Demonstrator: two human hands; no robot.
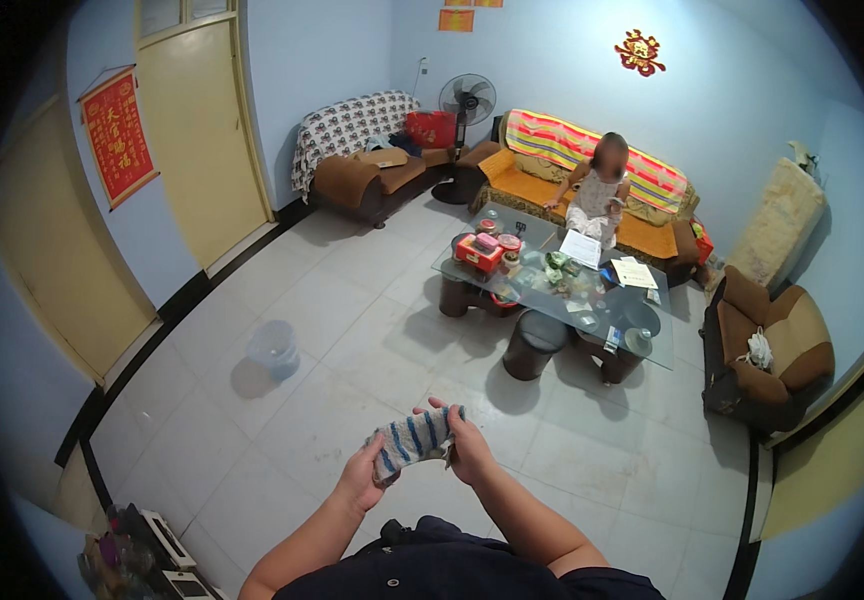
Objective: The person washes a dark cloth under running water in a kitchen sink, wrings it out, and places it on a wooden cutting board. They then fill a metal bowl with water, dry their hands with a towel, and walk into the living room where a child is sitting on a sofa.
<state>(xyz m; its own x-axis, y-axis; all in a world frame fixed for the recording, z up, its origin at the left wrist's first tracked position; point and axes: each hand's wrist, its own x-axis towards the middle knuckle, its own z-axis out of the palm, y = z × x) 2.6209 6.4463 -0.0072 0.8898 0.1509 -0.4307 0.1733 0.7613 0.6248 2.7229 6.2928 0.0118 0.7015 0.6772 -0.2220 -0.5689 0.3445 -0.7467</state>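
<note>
Held out in front of my body is a folded cloth (414,441), whitish with blue stripes, that looks like a small towel. My left hand (360,482) grips its left end, with the thumb on top. At the other end my right hand (467,447) has its thumb over the cloth and its fingers behind. The cloth slants slightly upward to the right between the hands, above the tiled floor. The undersides of the cloth and some fingers are hidden.
A translucent bin (274,348) stands on the floor ahead to the left. Beyond are a cluttered glass coffee table (422,262), a dark stool (536,345) and a seated person (597,190) on a sofa. An armchair (767,345) is at right; a standing fan (467,100) is at back.
</note>
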